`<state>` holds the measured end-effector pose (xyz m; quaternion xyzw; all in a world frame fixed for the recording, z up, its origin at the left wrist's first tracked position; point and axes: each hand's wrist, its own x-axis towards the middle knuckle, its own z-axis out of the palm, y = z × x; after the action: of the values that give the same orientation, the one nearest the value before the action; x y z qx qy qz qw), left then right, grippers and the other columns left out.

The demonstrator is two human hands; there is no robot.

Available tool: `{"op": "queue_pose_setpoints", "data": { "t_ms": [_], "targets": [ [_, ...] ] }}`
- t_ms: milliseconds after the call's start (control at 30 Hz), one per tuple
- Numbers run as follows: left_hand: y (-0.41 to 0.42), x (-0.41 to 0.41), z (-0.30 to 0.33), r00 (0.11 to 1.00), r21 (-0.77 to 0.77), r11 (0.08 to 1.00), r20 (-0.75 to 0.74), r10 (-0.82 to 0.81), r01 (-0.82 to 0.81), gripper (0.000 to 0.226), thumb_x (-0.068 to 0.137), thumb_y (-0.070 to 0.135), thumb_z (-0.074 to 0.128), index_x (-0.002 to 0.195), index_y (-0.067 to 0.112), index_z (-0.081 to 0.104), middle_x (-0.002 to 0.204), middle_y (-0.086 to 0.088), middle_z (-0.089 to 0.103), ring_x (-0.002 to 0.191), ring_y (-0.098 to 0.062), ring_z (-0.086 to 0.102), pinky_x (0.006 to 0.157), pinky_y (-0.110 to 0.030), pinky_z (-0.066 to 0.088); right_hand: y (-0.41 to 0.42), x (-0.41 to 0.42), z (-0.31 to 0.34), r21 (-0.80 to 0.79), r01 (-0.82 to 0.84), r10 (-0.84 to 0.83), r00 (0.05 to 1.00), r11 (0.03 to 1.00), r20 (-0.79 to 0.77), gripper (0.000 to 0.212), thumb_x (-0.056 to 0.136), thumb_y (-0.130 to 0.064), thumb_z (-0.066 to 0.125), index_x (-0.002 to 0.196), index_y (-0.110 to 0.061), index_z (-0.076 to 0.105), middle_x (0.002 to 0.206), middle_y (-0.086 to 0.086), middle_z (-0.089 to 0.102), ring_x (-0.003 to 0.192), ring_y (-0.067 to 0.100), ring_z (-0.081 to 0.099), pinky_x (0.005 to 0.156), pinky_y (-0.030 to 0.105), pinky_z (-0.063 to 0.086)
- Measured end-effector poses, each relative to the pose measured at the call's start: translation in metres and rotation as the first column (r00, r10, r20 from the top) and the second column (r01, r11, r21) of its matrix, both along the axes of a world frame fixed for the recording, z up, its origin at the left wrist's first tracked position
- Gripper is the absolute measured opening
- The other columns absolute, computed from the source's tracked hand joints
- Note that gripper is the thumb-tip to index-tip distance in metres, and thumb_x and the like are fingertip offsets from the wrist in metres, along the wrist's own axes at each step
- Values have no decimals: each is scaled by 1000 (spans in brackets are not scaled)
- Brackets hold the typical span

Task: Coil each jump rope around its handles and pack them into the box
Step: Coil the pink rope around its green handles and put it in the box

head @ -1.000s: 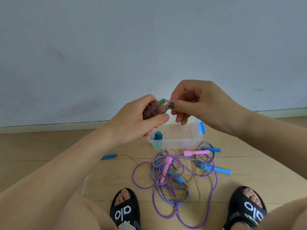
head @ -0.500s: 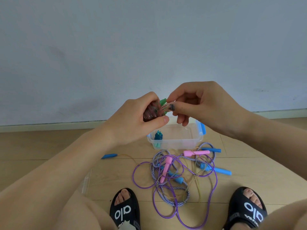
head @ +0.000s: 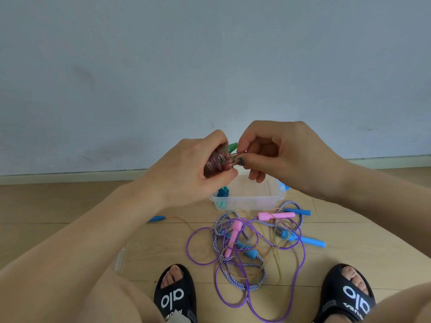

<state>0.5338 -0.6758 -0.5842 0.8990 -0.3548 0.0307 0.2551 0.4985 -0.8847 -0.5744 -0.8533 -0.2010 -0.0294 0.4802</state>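
Fingers (head: 253, 162) on one coiled rope (head: 215, 162)

Pink coiled jump rope (head: 217, 162) above clear box (head: 247, 202); purple (head: 233, 283) and striped (head: 240, 266) ropes tangled on floor.

1. Left hand (head: 186, 169): raised at centre, fingers curled round a coiled bundle, thumb pressed underneath.
2. Right hand (head: 284, 155): close beside it, thumb and forefinger pinching a strand.

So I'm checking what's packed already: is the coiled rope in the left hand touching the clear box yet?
Apart. The head view shows the left hand holding the coiled rope in the air above the clear box, with floor and box rim visible below it.
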Motion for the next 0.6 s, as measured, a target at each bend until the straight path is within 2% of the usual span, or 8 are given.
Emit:
{"op": "queue_pose_setpoints", "data": {
  "t_ms": [100,167,333,433,600],
  "targets": [
    [0,1,-1,999,-39,999,-50,0,-2,29,85,42,69,93,23,49,65,8,51,59,-13,47,51,-19,32,-2,2,-2,-127,0,25,981,992,191,4,90,-10,68,91,-13,66,71,-6,65,64,15,63,62,30,51],
    [-1,1,-1,997,-60,998,-82,4,-9,31,84,46,67,95,23,51,67,6,53,60,-15,48,52,-20,34,-4,5,-1,-206,-2,66,950,979,306,4,90,-13,68,93,-12,66,79,-4,61,68,15,58,64,29,48],
    [2,2,0,990,-83,996,-140,-36,24,34,81,50,63,97,22,54,73,3,56,65,-17,51,58,-29,40,-5,4,-1,-286,-6,137,888,958,439,8,95,-16,64,95,-7,65,91,-3,54,72,11,55,67,28,48],
    [5,2,2,982,-63,995,-167,-84,74,34,81,50,63,98,22,54,74,4,57,66,-16,52,59,-30,42,-3,0,-2,-310,-6,156,872,951,463,12,96,-18,61,94,-7,64,95,1,56,72,13,54,66,32,48],
    [7,0,2,964,-49,989,-222,-146,139,31,82,46,65,100,23,56,74,10,55,65,-11,50,57,-19,36,-5,-5,0,-342,-58,190,911,938,365,13,94,-22,61,93,-9,60,86,-6,52,69,13,53,63,25,43]
  ]
}}
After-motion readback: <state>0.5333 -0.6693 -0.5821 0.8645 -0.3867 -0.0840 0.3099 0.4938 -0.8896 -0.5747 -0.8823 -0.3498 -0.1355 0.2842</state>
